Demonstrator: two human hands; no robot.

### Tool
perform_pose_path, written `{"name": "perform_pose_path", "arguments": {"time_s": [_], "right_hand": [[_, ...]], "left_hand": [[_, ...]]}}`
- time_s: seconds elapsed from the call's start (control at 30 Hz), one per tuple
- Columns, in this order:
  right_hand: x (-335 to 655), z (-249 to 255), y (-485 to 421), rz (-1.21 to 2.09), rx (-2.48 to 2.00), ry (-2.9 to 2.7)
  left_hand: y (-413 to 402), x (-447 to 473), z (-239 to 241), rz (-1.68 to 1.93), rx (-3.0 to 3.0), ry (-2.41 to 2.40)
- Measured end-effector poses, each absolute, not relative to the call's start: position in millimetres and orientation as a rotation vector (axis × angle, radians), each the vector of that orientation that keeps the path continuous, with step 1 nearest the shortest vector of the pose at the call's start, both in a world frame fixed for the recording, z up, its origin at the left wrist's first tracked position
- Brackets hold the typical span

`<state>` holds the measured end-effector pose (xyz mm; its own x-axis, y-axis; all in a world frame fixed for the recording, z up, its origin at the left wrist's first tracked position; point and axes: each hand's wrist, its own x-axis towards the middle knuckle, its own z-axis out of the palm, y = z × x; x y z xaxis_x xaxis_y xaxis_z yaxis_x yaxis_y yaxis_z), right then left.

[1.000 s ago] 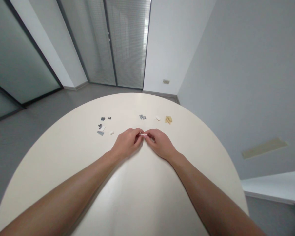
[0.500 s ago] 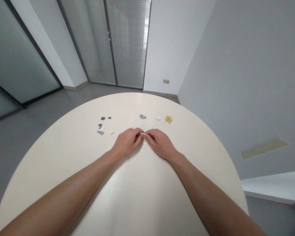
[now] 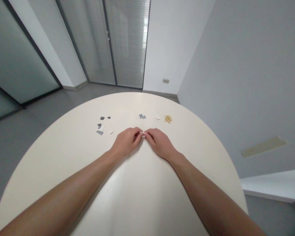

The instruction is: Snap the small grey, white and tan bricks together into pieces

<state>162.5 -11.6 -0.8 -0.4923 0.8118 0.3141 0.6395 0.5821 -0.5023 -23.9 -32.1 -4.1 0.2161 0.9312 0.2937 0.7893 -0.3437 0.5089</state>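
Observation:
Close together over the middle of the table, my left hand and my right hand pinch a small white piece between thumbs and fingertips. Both hands are closed on it, and the fingers cover most of it, so its exact kind cannot be made out. Just beyond the fingertips lie several grey strip-like pieces. A small white piece rests on the table to the left of my left hand. Past my right hand are a flat white piece and a cluster of tan pieces.
The round white table fills the lower view. Left of the hands sit dark grey pieces, a grey plate-like piece and a white one. A glass partition and a grey wall stand beyond.
Both hands stay in nearly the same place, still pinching the white piece, which looks slightly turned between the fingertips. The loose pieces lie as before; the view has shifted a little.

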Motion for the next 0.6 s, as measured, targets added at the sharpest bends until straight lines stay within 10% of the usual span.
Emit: {"name": "perform_pose_path", "arguments": {"time_s": [0.6], "right_hand": [[162.8,0.1,-12.2,0.444,-1.164,-2.288]], "left_hand": [[-33.2,-24.2,-2.3,0.797,2.243,1.641]]}}
